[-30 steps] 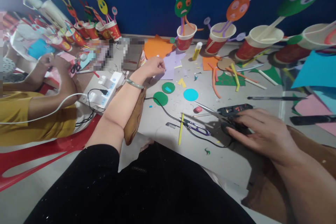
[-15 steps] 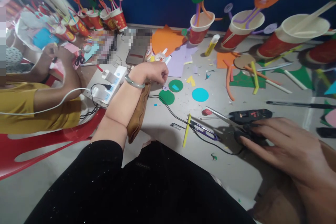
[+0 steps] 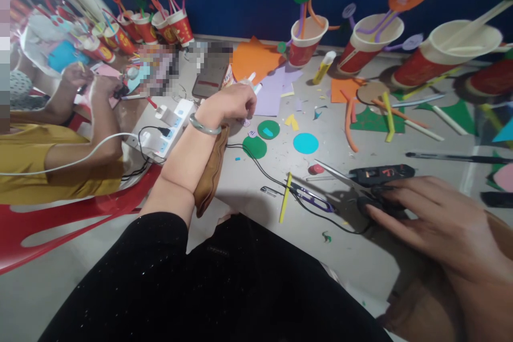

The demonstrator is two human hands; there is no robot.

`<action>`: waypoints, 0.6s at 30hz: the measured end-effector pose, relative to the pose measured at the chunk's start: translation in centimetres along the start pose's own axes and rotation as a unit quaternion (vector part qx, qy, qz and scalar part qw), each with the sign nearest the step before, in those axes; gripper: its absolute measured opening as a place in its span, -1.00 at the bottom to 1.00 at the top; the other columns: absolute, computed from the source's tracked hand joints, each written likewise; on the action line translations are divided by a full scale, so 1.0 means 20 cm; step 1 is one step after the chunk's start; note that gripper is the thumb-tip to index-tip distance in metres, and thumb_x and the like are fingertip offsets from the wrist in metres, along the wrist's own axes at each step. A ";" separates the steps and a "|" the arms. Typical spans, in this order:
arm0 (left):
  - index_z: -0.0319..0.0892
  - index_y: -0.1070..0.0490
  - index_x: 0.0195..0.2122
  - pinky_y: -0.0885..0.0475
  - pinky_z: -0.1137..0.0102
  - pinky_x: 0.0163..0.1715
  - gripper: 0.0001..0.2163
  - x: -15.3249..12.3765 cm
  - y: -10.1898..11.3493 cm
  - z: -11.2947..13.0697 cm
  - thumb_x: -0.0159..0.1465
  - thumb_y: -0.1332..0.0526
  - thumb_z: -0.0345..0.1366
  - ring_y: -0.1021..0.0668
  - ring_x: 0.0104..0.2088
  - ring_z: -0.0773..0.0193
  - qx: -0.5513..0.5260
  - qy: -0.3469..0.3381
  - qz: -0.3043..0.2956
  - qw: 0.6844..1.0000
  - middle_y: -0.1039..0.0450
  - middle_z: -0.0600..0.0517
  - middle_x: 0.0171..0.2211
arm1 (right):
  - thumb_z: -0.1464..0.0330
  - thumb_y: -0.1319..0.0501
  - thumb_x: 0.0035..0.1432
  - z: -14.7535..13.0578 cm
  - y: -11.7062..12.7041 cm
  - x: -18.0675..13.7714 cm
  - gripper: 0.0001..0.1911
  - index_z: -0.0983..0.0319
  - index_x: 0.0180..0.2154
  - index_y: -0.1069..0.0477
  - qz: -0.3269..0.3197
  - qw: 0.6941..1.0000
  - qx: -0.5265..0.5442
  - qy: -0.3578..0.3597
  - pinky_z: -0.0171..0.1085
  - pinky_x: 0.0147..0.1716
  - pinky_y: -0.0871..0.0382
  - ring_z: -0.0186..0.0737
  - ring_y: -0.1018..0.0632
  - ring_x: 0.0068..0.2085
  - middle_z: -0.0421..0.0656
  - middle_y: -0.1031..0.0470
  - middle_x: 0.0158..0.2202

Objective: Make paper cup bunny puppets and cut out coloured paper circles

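Stretched out across the table, my left hand (image 3: 239,101) has its fingers curled and pointing down; whatever they may pinch is hidden. A small purple paper circle (image 3: 246,123) lies just beneath its fingertips, and another small purple circle with marks (image 3: 252,133) is beside it. Two green paper circles (image 3: 255,147) are close by, the farther one bearing a blue scrap (image 3: 268,132). My right hand (image 3: 436,219) is closed around the black handles of a pair of scissors (image 3: 339,175), blades pointing left. Behind the blades lies a black box-cutter-like tool (image 3: 382,174).
A blue paper circle (image 3: 305,143), purple thread snips (image 3: 315,199) and a yellow stick (image 3: 285,197) lie between my hands. A black cable crosses the table from the power strip (image 3: 176,127). Red paper cups (image 3: 304,45) line the back. A co-worker's arm (image 3: 86,141) is at left.
My left hand has shifted slightly, its fingers now pointing more downward, and a small purple circle shows under them. My right hand stays with the scissors. The co-worker's hands moved a little.
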State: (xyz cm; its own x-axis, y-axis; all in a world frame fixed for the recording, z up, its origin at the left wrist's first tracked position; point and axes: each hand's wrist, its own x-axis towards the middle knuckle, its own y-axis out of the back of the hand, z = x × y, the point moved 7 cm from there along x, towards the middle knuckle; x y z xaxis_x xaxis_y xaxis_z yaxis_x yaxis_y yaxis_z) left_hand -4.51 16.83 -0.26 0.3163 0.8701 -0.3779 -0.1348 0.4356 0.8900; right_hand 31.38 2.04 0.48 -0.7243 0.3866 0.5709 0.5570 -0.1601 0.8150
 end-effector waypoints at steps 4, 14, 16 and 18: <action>-0.16 -0.73 -0.29 -0.46 0.33 -0.14 -0.86 -0.01 -0.02 0.03 0.15 -0.39 -0.45 -0.63 -0.20 0.19 -0.003 -0.010 -0.034 0.999 -0.68 0.01 -0.32 | 0.31 -0.32 0.53 0.00 0.00 0.00 -0.81 0.13 -0.21 -0.39 0.002 1.000 -0.001 0.001 -0.15 -0.36 -0.46 -0.09 -0.56 -0.37 -0.12 -0.54 -0.36; -0.19 -0.66 -0.40 -0.30 0.32 -0.29 -0.95 0.04 -0.13 0.09 0.09 -0.43 -0.38 -0.47 -0.40 0.28 0.019 -0.016 -0.081 0.996 -0.50 0.08 -0.52 | 0.33 -0.34 0.51 -0.01 0.01 0.01 -0.79 0.16 -0.25 -0.42 0.007 1.000 0.003 0.006 -0.15 -0.35 -0.47 -0.09 -0.57 -0.36 -0.10 -0.56 -0.35; -0.19 -0.65 -0.41 -0.30 0.31 -0.27 -0.96 0.04 -0.14 0.09 0.10 -0.43 -0.37 -0.46 -0.39 0.28 0.010 -0.020 -0.086 0.996 -0.51 0.08 -0.51 | 0.34 -0.34 0.51 -0.01 0.01 0.01 -0.79 0.16 -0.24 -0.41 0.007 1.000 0.000 0.008 -0.16 -0.35 -0.48 -0.09 -0.57 -0.36 -0.09 -0.56 -0.35; -0.18 -0.64 -0.42 -0.29 0.32 -0.27 -0.95 0.04 -0.14 0.09 0.09 -0.45 -0.35 -0.47 -0.39 0.29 0.005 -0.026 -0.090 0.996 -0.51 0.09 -0.52 | 0.33 -0.34 0.51 -0.01 0.01 0.01 -0.80 0.16 -0.24 -0.42 0.006 1.000 -0.001 0.008 -0.15 -0.34 -0.48 -0.09 -0.57 -0.36 -0.08 -0.57 -0.34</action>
State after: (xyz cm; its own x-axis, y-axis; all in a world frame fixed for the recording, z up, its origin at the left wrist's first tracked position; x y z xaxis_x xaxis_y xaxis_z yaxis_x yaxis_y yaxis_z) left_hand -2.16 15.81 -2.56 0.3820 0.7649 -0.5186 -0.0620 0.5811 0.8115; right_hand 31.30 1.89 0.81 -0.7232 0.3705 0.5828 0.5657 -0.1663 0.8077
